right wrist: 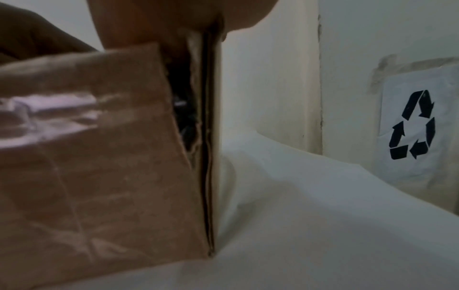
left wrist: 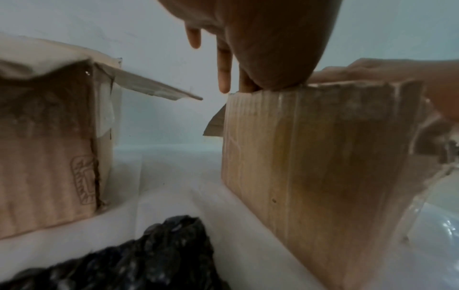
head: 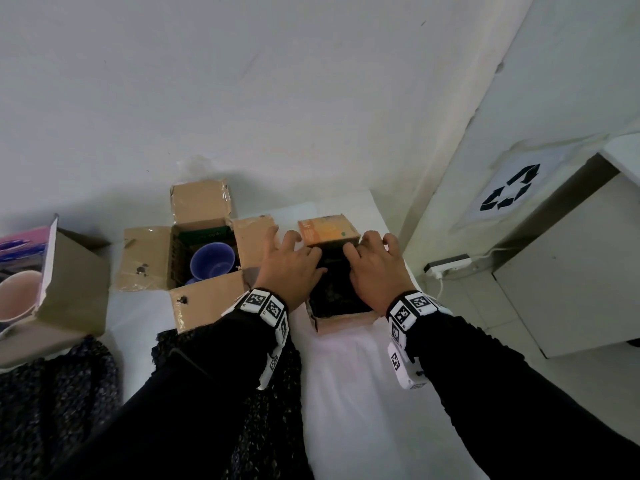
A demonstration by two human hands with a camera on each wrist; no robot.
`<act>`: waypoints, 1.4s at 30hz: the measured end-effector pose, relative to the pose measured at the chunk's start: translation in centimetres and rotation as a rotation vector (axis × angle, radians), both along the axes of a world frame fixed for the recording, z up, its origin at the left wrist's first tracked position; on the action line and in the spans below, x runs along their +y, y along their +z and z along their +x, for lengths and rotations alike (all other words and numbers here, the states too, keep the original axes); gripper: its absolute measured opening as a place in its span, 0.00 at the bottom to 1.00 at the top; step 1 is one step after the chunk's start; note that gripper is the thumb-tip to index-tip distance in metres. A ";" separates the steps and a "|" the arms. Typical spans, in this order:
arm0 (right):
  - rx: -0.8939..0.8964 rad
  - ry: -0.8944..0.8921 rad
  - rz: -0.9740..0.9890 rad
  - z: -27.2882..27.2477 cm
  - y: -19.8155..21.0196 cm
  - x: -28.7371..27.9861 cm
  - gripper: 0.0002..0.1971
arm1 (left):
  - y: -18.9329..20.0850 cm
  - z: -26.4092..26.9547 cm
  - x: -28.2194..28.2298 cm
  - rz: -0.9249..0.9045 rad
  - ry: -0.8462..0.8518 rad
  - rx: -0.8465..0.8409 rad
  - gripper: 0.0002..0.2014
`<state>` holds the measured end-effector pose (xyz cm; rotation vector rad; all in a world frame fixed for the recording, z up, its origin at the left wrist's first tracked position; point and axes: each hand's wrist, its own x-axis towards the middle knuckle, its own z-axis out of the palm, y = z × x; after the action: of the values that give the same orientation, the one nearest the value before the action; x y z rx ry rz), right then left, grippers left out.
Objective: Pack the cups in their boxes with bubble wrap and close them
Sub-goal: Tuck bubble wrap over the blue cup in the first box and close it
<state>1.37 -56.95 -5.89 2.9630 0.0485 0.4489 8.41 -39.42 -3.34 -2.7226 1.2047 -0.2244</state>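
A small cardboard box (head: pixel 346 322) stands open on the white table, with dark bubble wrap (head: pixel 334 292) filling its inside. Its orange printed flap (head: pixel 327 230) stands up on the far side. My left hand (head: pixel 289 268) and right hand (head: pixel 375 268) rest on the box's left and right top edges, fingers spread toward the flap. In the left wrist view the left hand (left wrist: pixel 268 49) lies with its palm on the box (left wrist: pixel 310 157) and its fingers (left wrist: pixel 224 78) hang straight. The right wrist view shows the box wall (right wrist: pixel 99 157) close up. The cup inside is hidden.
A larger open box (head: pixel 207 299) to the left holds a blue cup (head: pixel 212 262). A third box (head: pixel 76 282) with a printed lid sits at the far left. Dark bubble wrap (head: pixel 59 393) lies on the near table. A power strip (head: pixel 448 265) and a recycling sign (head: pixel 509 188) are on the right.
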 end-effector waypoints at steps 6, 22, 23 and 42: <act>0.091 -0.032 -0.012 -1.2 0.4 0.1 0.11 | -0.2 -0.1 0.1 0.050 0.006 -0.044 0.19; 0.112 0.313 0.113 -7.3 0.1 -1.9 0.15 | -1.6 -3.4 3.9 -0.089 -0.256 0.019 0.27; 0.098 0.311 0.085 -7.5 -0.2 -2.0 0.12 | -1.7 -3.7 4.0 -0.080 -0.283 -0.007 0.25; 0.192 0.206 0.335 -5.7 2.0 3.2 0.18 | -1.6 -5.3 4.3 -0.396 -0.036 0.075 0.09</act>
<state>-4.37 -53.76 -3.92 3.3397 0.3331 0.2095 3.07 -35.16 -4.92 -3.0689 1.3565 -0.4088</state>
